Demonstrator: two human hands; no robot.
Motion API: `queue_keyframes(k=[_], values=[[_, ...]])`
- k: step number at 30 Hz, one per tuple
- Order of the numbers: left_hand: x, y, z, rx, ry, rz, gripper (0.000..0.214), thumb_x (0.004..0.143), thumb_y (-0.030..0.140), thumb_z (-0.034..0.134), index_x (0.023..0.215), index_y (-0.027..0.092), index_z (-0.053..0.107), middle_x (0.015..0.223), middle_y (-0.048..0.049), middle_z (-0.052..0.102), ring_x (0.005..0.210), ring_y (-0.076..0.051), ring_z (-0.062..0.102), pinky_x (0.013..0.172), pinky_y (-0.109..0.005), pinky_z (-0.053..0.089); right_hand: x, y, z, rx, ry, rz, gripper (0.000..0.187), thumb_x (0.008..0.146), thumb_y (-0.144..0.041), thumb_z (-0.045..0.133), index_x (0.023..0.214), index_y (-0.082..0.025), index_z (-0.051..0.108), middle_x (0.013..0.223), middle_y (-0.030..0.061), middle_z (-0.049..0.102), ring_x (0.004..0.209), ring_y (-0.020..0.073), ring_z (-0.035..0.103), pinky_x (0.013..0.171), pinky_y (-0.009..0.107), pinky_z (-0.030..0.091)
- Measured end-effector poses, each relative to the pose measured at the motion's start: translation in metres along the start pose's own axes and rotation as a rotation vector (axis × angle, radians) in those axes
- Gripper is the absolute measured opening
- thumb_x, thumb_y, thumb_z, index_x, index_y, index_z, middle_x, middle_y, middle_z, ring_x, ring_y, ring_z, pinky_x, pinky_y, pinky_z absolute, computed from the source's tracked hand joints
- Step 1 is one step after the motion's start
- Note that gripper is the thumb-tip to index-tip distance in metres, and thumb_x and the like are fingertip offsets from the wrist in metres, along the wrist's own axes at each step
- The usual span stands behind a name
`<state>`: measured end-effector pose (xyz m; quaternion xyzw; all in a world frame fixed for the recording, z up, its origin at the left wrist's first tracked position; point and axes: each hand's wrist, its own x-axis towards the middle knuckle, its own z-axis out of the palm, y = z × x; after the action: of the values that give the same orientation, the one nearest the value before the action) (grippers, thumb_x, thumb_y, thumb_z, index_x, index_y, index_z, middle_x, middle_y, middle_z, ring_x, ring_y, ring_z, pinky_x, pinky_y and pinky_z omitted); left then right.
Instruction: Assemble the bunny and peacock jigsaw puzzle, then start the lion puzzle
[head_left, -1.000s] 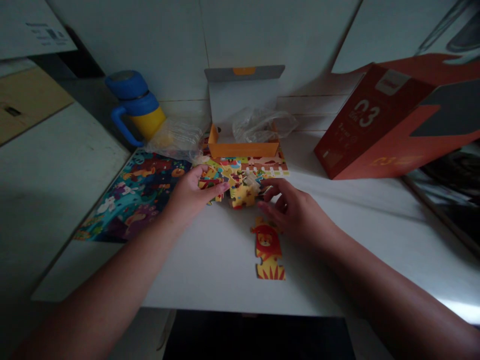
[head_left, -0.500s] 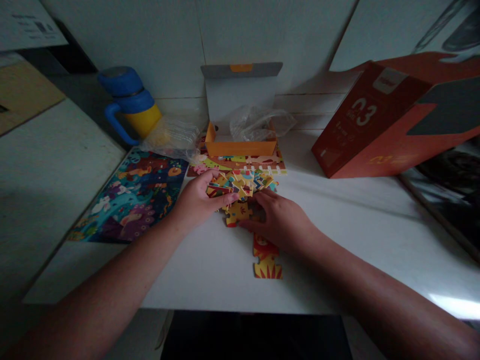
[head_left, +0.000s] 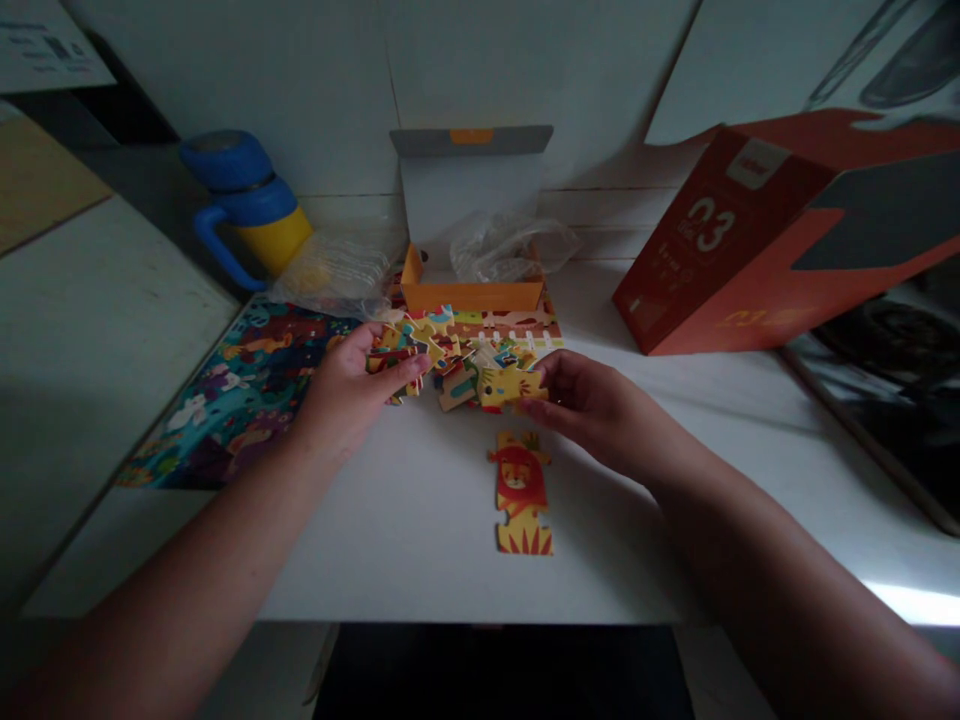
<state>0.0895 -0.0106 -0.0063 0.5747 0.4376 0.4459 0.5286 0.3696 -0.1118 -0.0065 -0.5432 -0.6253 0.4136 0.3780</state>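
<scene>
My left hand (head_left: pixel 360 385) is closed around a bunch of colourful jigsaw puzzle pieces (head_left: pixel 431 340), its thumb lying over them. Between the thumb and fingers of my right hand (head_left: pixel 581 400) is a yellow puzzle piece (head_left: pixel 512 385) with small leaf marks. Behind and beside that piece, more loose pieces (head_left: pixel 457 385) lie in a pile on the white table (head_left: pixel 405 540). Nearer to me, joined puzzle pieces with a red-maned lion (head_left: pixel 517 475) lie flat in an upright strip.
An open orange box (head_left: pixel 472 296) holding a clear plastic bag (head_left: pixel 506 250) stands at the back. To the left are a dark picture sheet (head_left: pixel 217 410), another plastic bag (head_left: pixel 337 275) and a blue-yellow flask (head_left: pixel 255 210). A big red box (head_left: pixel 675 250) stands right.
My left hand has drawn left and slightly up with its bunch. My right hand has lifted the yellow piece up and right, uncovering the lion strip and part of the pile.
</scene>
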Motion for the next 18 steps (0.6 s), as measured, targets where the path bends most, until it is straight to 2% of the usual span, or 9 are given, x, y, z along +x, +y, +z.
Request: queue_keyframes(k=[3,8,13,15,18], values=[[0.0,0.002,0.0,0.033,0.009,-0.007,0.056,0.071,0.044,0.099,0.113,0.021,0.07,0.115,-0.0073,0.081,0.095,-0.021,0.077,0.078,-0.029,0.064,0.001,0.002,-0.005,0.098,-0.024,0.012,0.032,0.097,-0.051,0.074,0.106,-0.022,0.062,0.09,0.0007,0.066,0.075,0.0148,0.057,0.066,0.028,0.046],[0.0,-0.002,-0.001,0.034,-0.011,-0.027,0.057,0.071,0.042,0.099,0.114,0.021,0.07,0.111,-0.0057,0.081,0.095,-0.021,0.077,0.08,-0.029,0.065,0.0,0.0,-0.004,0.125,-0.072,0.046,0.037,0.097,-0.056,0.076,0.108,-0.02,0.071,0.094,0.0035,0.072,0.078,0.0157,0.06,0.069,0.03,0.048],[-0.001,-0.002,0.001,0.03,-0.029,-0.027,0.05,0.078,0.037,0.097,0.116,0.023,0.069,0.112,-0.0007,0.08,0.099,-0.019,0.075,0.091,-0.032,0.064,-0.001,-0.001,0.008,0.244,-0.117,0.127,0.039,0.088,-0.053,0.085,0.107,-0.022,0.072,0.095,0.0047,0.077,0.083,0.0183,0.07,0.074,0.031,0.055],[-0.002,0.0,0.003,0.031,-0.025,-0.039,0.048,0.078,0.037,0.097,0.115,0.023,0.07,0.11,0.0008,0.08,0.099,-0.019,0.075,0.094,-0.034,0.064,-0.001,-0.003,0.016,0.22,-0.146,0.138,0.033,0.091,-0.05,0.083,0.106,-0.022,0.073,0.096,0.005,0.079,0.083,0.018,0.071,0.072,0.03,0.055],[-0.003,0.001,0.007,0.012,-0.033,-0.04,0.047,0.075,0.036,0.099,0.11,0.024,0.071,0.107,0.0016,0.08,0.098,-0.019,0.074,0.096,-0.036,0.064,-0.001,-0.01,0.027,0.034,-0.195,0.113,0.02,0.098,-0.04,0.074,0.106,-0.022,0.076,0.091,0.0024,0.078,0.075,0.0153,0.068,0.066,0.027,0.051]])
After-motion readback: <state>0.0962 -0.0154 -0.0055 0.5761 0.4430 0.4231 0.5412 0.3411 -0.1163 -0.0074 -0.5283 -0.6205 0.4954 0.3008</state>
